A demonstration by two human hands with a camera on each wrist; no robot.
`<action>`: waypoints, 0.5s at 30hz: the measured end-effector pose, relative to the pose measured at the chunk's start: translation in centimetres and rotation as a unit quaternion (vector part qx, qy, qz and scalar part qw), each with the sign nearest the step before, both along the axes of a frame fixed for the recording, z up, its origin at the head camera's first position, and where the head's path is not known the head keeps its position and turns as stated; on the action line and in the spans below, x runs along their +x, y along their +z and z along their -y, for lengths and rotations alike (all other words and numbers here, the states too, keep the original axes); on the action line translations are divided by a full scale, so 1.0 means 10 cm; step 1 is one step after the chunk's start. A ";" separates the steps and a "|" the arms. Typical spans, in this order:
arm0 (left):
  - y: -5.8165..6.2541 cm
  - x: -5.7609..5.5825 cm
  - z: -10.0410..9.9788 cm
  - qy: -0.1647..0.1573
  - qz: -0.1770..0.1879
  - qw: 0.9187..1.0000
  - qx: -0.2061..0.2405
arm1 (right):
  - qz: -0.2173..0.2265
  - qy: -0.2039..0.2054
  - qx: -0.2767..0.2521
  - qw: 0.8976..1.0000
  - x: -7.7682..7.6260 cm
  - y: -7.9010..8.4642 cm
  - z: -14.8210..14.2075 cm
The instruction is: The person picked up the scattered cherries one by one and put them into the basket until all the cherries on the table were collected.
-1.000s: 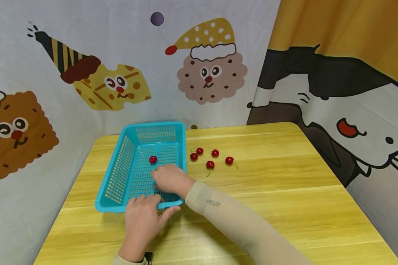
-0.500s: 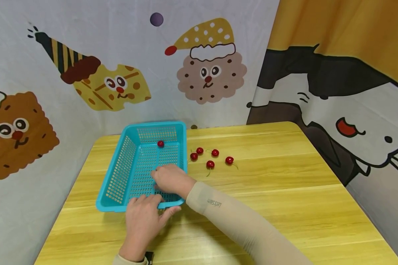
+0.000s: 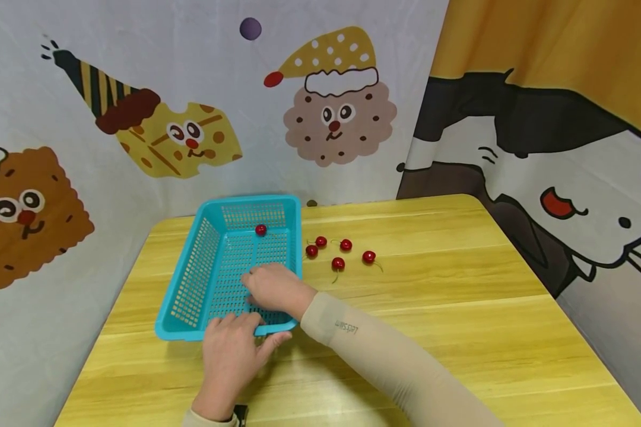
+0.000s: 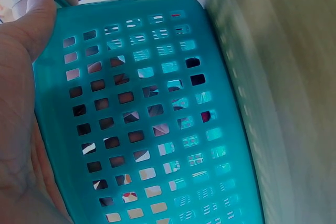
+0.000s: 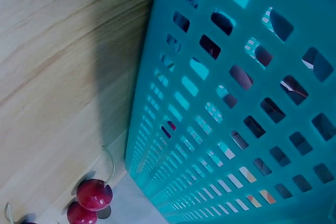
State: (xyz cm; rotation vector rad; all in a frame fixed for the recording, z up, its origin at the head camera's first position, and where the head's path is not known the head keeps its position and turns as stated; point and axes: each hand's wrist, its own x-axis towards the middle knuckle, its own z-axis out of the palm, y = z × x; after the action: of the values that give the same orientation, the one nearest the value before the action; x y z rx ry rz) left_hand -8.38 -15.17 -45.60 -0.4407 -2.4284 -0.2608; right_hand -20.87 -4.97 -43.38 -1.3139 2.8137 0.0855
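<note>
A blue plastic basket (image 3: 181, 284) with perforated walls stands on the table. My left hand (image 3: 232, 356) grips its near rim, thumb along the outside and fingers over the edge; the left wrist view shows the thumb (image 4: 39, 22) at the basket's corner. My right hand (image 3: 275, 289) reaches over the right wall into the basket, fingers bent downward near the front right corner. Its fingertips are hidden, and I cannot tell whether they hold anything. One red cherry (image 3: 260, 230) lies at the far end inside the basket. Through the wall holes, parts of the right hand show.
Several stemmed cherries lie on the table right of the basket, among them a front cherry (image 3: 338, 264) and a rightmost cherry (image 3: 369, 257). The wooden table (image 3: 459, 284) ends at the back against a printed curtain (image 3: 342, 184).
The loose cherry in the basket has rolled from the middle to the far end, slightly rightward. Both hands and the basket stay nearly where they were.
</note>
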 end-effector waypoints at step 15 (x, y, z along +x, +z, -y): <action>-0.02 -0.01 -0.01 -0.008 0.004 1.000 0.002 | 0.007 -0.011 -0.005 1.000 0.01 0.00 -0.03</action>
State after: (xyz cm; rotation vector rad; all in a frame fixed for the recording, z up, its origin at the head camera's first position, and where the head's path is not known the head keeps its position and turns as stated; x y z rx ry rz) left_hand -8.46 -15.07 -45.76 -0.4595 -2.4324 -0.2745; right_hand -20.78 -4.67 -43.37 -1.2808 2.8207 0.0607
